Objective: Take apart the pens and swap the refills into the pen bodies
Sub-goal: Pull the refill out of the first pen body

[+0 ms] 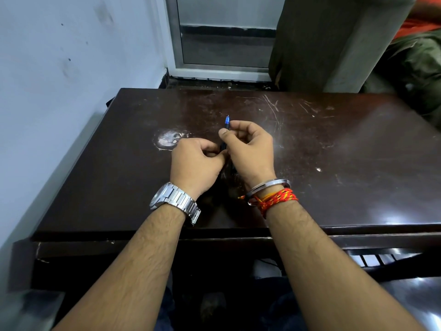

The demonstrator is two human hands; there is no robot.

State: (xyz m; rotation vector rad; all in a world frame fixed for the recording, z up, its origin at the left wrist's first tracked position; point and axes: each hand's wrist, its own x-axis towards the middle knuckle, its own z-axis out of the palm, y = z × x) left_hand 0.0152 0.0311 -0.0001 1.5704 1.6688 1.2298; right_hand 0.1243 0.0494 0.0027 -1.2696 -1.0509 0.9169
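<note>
A dark pen with a blue tip [226, 121] stands nearly upright above the middle of the dark brown table [334, 151], tip pointing away from me. My right hand [250, 151] grips its upper part between thumb and fingers. My left hand [198, 161], with a steel watch on the wrist, pinches the pen's lower end just below. Most of the barrel is hidden behind my fingers. No other pen or loose refill shows in view.
A worn pale patch [167, 139] marks the table left of my hands. A white wall [59, 80] runs along the table's left edge. Behind the table are a metal-framed door [222, 44] and a dark panel [322, 44]. A person's clothing [420, 58] shows at the far right.
</note>
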